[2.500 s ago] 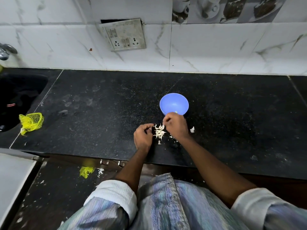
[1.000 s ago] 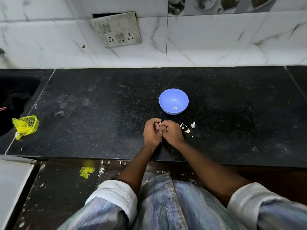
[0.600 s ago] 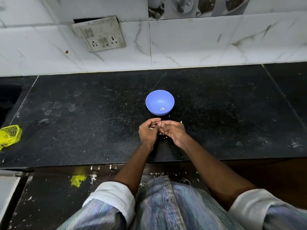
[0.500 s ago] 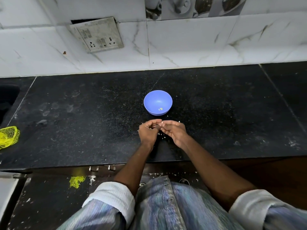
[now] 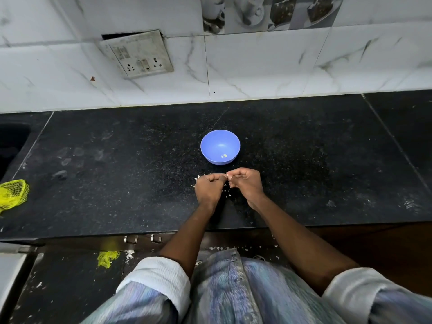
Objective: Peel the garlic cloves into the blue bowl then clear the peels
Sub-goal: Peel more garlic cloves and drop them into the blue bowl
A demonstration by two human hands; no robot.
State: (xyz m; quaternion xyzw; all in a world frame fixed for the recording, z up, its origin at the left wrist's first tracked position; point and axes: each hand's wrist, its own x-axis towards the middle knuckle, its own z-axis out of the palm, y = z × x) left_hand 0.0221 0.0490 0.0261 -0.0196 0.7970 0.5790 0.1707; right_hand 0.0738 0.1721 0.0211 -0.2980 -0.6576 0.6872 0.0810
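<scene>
Blue, round and plastic, the bowl [image 5: 220,146] holds one peeled garlic clove [image 5: 223,156]. Just in front of it, left hand [image 5: 208,190] and right hand [image 5: 245,183] pinch a pale clove [image 5: 227,176] between curled fingertips; best to strip its skin slowly, keeping flakes together.

Striped shirt [image 5: 229,291], blue-lilac-grey, buttoned front placket. Sleeves rolled above elbows, white lining cuffs [image 5: 161,279] showing. Forearms bare, no watch or rings.

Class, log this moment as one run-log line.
hands: left hand, right hand pinch garlic clove | blue bowl: one peeled piece | peels: on counter
</scene>
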